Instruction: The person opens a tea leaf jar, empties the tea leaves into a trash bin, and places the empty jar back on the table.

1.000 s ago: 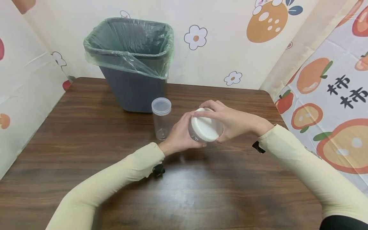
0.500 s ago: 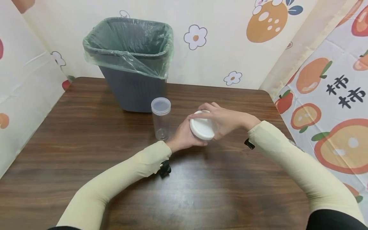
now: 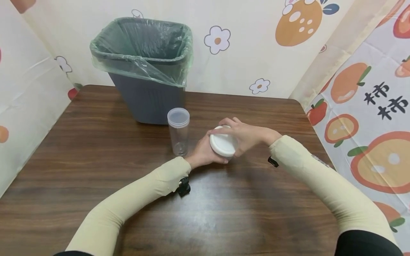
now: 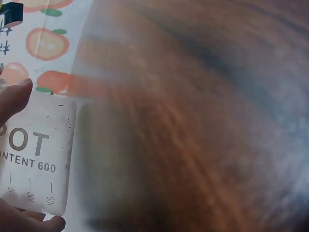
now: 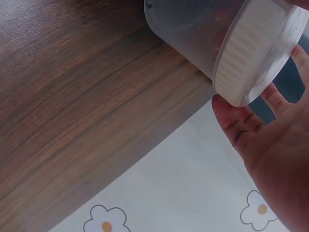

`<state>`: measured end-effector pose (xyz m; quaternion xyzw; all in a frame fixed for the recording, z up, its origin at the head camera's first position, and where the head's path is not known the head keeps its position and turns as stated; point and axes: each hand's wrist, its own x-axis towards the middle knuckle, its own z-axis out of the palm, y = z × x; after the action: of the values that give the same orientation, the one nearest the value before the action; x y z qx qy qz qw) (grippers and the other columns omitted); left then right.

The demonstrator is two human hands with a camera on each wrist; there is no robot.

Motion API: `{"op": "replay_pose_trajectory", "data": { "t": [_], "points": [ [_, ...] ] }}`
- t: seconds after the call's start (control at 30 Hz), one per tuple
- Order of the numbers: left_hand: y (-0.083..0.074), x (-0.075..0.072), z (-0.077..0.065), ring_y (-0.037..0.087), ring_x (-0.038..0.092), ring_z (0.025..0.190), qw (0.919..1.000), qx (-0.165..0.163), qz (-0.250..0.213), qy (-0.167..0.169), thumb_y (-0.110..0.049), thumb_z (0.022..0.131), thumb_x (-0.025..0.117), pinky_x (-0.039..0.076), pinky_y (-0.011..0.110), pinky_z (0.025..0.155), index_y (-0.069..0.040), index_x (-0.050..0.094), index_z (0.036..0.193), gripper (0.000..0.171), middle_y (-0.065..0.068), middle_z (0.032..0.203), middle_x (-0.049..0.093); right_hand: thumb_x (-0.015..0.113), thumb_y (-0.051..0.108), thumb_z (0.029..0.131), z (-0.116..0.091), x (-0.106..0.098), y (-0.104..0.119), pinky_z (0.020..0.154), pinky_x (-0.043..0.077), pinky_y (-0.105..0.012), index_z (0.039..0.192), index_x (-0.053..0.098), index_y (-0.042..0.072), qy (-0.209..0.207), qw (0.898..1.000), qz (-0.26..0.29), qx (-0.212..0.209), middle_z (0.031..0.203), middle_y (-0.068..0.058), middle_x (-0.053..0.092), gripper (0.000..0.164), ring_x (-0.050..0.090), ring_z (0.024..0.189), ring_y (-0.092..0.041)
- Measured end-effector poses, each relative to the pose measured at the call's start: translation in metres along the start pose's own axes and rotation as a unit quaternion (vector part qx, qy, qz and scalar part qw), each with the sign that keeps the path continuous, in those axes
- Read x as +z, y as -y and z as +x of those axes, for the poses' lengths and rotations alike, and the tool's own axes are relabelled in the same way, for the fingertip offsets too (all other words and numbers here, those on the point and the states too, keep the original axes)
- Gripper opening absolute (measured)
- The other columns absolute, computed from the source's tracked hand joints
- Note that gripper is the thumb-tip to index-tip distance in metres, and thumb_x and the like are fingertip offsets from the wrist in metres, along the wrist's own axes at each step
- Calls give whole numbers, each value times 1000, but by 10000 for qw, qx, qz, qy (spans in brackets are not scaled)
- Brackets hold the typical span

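In the head view, my left hand [image 3: 205, 152] grips the body of a translucent plastic jar. My right hand [image 3: 245, 137] has its fingers around the white lid [image 3: 223, 144] on top. The jar [image 4: 36, 145] bears printed grey letters and measuring marks in the left wrist view, with my left thumb and fingers at its sides. Seen from the right wrist, the ribbed rim of the lid sits on the cloudy jar body [image 5: 188, 34], and my right fingertips touch its edge. The jar is tilted. Its contents cannot be made out.
A clear cylindrical container [image 3: 179, 137] with a frosted lid stands upright just left of the jar. Behind it is a dark bin [image 3: 153, 99] lined with a green bag. Everything stands on a brown wooden table [image 3: 96, 149] in front of patterned wall cloths.
The right hand and forearm have shifted left and turned around the lid. The jar has moved slightly left and shows more of its lid's top. The left hand keeps hold of the body.
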<state>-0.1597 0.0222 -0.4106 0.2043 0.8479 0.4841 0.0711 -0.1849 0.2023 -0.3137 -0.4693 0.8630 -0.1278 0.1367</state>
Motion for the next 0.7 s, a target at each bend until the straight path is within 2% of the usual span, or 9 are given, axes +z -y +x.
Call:
{"op": "replay_pose_trajectory", "data": {
  "t": [0.37,0.7],
  "points": [
    [6,0,-1,25,45,123,9996,147,-166,156,-20,52,94,35,35,103,-4,23,148,120,16,141,41,84,19,58,2,4,0,90,39,-50,145,39,22,115,9998,-50,156,140,-18,33,98,33,117,-33],
    [8,0,-1,24,43,124,9989,-24,-405,235,-19,53,94,33,35,104,-5,20,148,121,15,142,39,84,21,63,4,5,3,96,34,-52,150,31,22,457,9974,102,550,147,-14,25,101,28,123,-33]
  ]
}}
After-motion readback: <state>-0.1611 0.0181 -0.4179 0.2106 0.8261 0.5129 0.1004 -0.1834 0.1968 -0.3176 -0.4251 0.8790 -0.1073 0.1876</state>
